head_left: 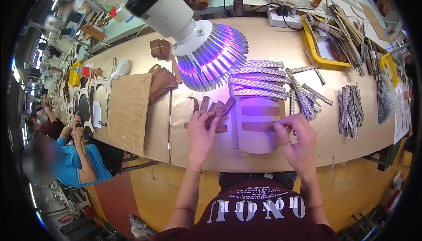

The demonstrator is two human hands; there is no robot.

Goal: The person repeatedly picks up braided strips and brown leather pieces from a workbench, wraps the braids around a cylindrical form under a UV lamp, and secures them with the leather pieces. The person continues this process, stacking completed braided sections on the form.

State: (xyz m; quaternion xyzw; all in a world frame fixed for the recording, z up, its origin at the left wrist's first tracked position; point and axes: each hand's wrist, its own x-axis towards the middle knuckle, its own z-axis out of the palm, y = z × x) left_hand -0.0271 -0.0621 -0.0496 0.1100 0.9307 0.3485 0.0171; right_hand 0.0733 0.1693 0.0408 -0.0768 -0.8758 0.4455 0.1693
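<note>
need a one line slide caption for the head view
Left hand on brown strips, right hand beside a curved form under a purple lamp.

A leather-goods workshop — a shared production floor.
Long workbench (pixel 263 47) strewn with braided straps (pixel 257 85), cut leather pieces (pixel 160 82), yellow trays (pixel 310 43) — another worker (pixel 77 157) sits alongside.

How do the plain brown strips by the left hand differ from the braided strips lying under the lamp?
The brown strips are flat, smooth and plain brown; the braided strips are woven, pale and patterned. The brown strips are short and lie fanned in a loose pile touching the left hand; the braided strips are longer and lie side by side, away from both hands. Both rest on the tan worktable.
</note>
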